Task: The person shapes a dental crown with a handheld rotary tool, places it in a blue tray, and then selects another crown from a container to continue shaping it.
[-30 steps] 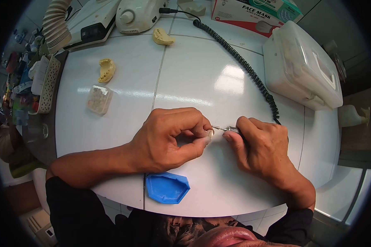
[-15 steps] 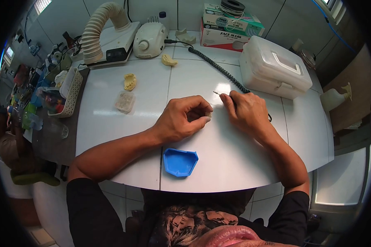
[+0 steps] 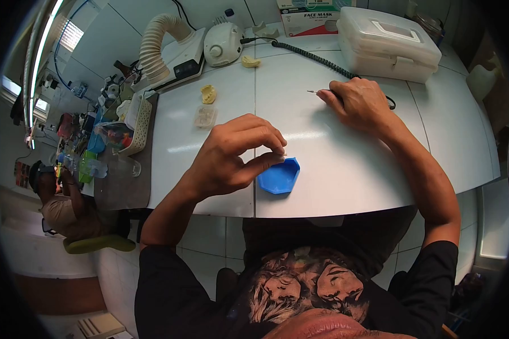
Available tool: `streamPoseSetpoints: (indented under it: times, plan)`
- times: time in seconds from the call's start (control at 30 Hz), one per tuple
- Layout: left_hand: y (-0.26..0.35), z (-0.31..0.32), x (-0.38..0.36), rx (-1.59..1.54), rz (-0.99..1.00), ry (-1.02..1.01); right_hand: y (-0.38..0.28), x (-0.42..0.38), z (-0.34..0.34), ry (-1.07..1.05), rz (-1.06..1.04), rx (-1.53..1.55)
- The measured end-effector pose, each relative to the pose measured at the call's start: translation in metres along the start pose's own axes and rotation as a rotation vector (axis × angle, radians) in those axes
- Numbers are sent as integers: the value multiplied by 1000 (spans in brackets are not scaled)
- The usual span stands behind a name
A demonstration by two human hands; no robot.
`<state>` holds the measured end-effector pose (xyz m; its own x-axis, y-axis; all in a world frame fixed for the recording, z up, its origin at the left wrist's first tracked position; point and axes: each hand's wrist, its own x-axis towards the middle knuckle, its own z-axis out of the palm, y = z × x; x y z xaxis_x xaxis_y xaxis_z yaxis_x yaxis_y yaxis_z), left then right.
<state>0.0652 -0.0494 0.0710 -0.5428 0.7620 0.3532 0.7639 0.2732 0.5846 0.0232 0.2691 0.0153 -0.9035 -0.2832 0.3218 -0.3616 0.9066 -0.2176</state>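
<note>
Between the thumb and fingertips of my left hand (image 3: 232, 155) is a tiny pale piece (image 3: 284, 156), mostly hidden. It is held just above the back edge of a blue tray (image 3: 280, 178) on the white table (image 3: 345, 181). My right hand (image 3: 361, 104) rests on the table further right, closed round a thin handpiece whose metal tip (image 3: 313, 91) points left. A black coiled cord (image 3: 314, 57) runs behind that hand. Left of centre lie a yellowish dental cast (image 3: 208, 94) and a small clear box (image 3: 205, 117).
A white control unit (image 3: 223, 45), a ribbed hose (image 3: 152, 48) and another cast (image 3: 250, 61) stand at the back. A white case (image 3: 387, 45) is at the back right. A basket (image 3: 141, 125) and a seated person (image 3: 65, 209) are at the left.
My left hand has moved toward me, over the blue tray, with the small piece. My right hand still holds the handpiece. The view has shifted, showing more of the left side.
</note>
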Motion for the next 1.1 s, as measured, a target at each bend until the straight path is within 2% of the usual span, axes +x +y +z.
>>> streamPoseSetpoints:
  times: [0.03,0.07,0.17,0.2,0.43,0.47,0.57,0.63,0.7,0.77,0.83,0.93,1.03,1.1]
  plan:
    - [1,3,-7,101,10,-10,0,0,-2,-10,2,5]
    - [-1,7,-15,81,-93,-25,0,0,-1,-5,-4,10]
    - [-3,14,-27,113,-87,-12,2,0,-1,13,-23,13]
    - [-4,16,-30,80,-144,-53,4,0,-1,13,-25,9]
    - [-14,27,-29,86,-134,-143,8,-2,6,75,-70,13]
    - [-15,26,-26,178,-71,-122,9,-2,7,56,-50,29]
    - [-20,15,-16,-36,-171,-25,9,0,6,15,-21,44]
    - [-22,0,-2,90,-35,57,6,1,4,-11,36,68]
    - [-23,-17,9,115,-54,138,4,6,-2,-74,113,85]
    - [-33,-37,19,177,-62,300,-1,16,-10,-173,197,99]
    - [-52,-57,24,79,-87,467,-5,24,-10,-198,257,89]
    - [-78,-78,30,119,-45,627,-8,30,-10,-231,305,53]
    - [-99,-86,19,350,-45,600,-13,20,-7,-95,258,68]
    - [-97,-89,6,404,-262,458,-15,12,-7,-38,179,2]
